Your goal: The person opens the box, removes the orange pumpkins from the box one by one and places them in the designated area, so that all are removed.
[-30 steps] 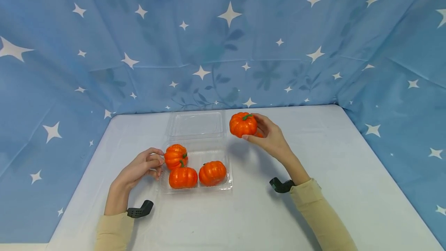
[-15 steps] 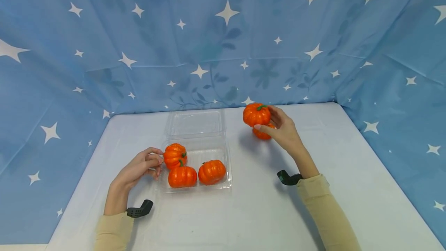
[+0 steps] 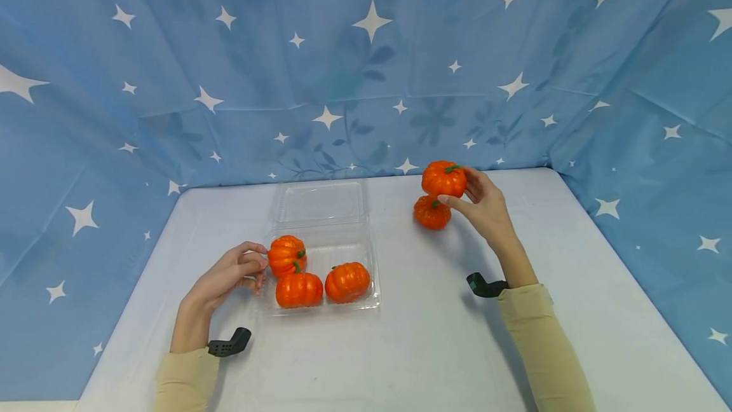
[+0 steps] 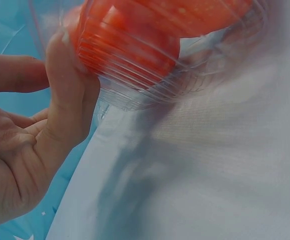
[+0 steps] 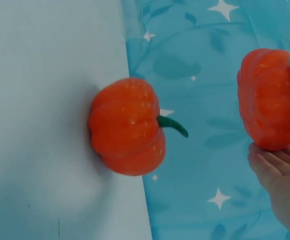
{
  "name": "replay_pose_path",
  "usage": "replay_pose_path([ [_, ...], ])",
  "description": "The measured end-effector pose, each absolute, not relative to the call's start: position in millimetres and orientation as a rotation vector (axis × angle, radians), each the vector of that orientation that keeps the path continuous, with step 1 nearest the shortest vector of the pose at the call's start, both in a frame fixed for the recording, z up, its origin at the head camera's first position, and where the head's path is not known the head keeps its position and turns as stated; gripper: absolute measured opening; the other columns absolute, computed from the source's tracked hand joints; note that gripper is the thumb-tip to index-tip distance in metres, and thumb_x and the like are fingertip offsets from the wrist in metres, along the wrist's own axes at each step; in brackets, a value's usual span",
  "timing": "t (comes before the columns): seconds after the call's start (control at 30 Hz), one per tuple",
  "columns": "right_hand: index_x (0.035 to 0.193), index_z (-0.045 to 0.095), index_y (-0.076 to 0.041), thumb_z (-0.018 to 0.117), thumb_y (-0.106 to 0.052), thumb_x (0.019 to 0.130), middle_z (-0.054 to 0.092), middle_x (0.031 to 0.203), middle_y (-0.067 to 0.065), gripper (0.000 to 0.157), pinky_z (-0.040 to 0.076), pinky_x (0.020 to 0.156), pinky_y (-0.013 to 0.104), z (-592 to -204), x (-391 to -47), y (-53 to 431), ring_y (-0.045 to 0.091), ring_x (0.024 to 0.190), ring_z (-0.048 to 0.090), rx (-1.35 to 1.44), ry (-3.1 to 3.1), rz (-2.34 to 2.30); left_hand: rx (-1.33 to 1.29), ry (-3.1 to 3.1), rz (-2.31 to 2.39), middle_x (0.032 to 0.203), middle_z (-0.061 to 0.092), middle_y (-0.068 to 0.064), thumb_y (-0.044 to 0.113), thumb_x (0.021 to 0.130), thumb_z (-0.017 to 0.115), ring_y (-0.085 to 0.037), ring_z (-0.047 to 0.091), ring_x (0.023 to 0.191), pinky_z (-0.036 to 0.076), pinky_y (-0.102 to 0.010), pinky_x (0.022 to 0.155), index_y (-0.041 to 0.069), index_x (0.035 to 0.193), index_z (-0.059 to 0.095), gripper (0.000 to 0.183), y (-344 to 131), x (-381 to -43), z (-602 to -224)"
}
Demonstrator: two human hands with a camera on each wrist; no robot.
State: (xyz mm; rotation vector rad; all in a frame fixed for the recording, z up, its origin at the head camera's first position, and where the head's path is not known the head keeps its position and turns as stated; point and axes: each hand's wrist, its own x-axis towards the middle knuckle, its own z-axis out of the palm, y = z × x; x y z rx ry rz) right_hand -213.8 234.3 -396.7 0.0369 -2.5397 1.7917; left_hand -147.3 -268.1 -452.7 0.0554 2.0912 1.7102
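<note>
My right hand (image 3: 486,208) holds an orange toy pumpkin (image 3: 443,179) with a green stem in the air, thumb on one side and fingers on the other. Below and slightly left of it, a second pumpkin (image 3: 432,212) sits on the table; the right wrist view shows this standing pumpkin (image 5: 127,127) apart from the held pumpkin (image 5: 270,100). At the left, my left hand (image 3: 225,275) pinches the side edge of a clear plastic box (image 3: 349,253). Inside the box lie three pumpkins: one at back left (image 3: 287,256), one at front left (image 3: 299,290) and one at front right (image 3: 347,282).
The box's clear lid (image 3: 320,203) lies folded back flat on the white table (image 3: 423,342). A blue curtain with white stars (image 3: 366,81) rises behind the table and along both sides. A black wrist camera (image 3: 486,285) sits under the right forearm.
My right hand has carried its pumpkin to the right and farther back, bringing the standing pumpkin behind it into fuller view. The left hand and the box have stayed put.
</note>
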Motion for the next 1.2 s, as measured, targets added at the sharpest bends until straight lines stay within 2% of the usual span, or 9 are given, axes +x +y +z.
replay_pose_path([
  [0.2, 0.161, 0.029, -0.01, 0.082, -0.038, 0.088, 0.037, 0.164, 0.009, 0.095, 0.035, 0.121, 0.043, -400, -218, 244, 0.025, 0.152, 0.037, -0.029, -2.537, 1.757, 0.07, 2.09, 1.711, 0.084, 0.06, -0.007, 0.002, 0.102, 0.048, -0.018, 0.06, 0.067, 0.06, -0.033, 0.061, -0.009, 0.132, 0.037, 0.034, -269, -149, -456],
  [0.5, 0.163, 0.023, -0.008, 0.083, -0.04, 0.087, 0.031, 0.167, 0.012, 0.101, 0.032, 0.123, 0.047, -407, -222, 255, 0.03, 0.153, 0.034, -0.131, -2.567, 1.706, 0.085, 2.092, 1.711, 0.084, 0.06, -0.008, 0.002, 0.102, 0.049, -0.018, 0.059, 0.067, 0.06, -0.034, 0.061, -0.011, 0.133, 0.035, 0.037, -269, -147, -454],
  [0.87, 0.162, 0.023, -0.003, 0.081, -0.025, 0.089, 0.03, 0.166, 0.019, 0.096, 0.031, 0.124, 0.046, -412, -225, 261, 0.033, 0.153, 0.033, -0.237, -2.576, 1.686, 0.082, 2.093, 1.714, 0.082, 0.061, -0.007, 0.001, 0.101, 0.049, -0.018, 0.06, 0.065, 0.06, -0.033, 0.061, -0.009, 0.131, 0.037, 0.034, -269, -148, -456],
  [1.2, 0.16, 0.018, 0.002, 0.08, -0.02, 0.089, 0.026, 0.166, 0.025, 0.097, 0.035, 0.121, 0.053, -422, -228, 267, 0.041, 0.153, 0.031, -0.385, -2.674, 1.641, 0.093, 2.086, 1.728, 0.081, 0.06, -0.008, 0.0, 0.1, 0.049, -0.019, 0.059, 0.065, 0.06, -0.034, 0.06, -0.011, 0.132, 0.036, 0.036, -269, -146, -454],
])
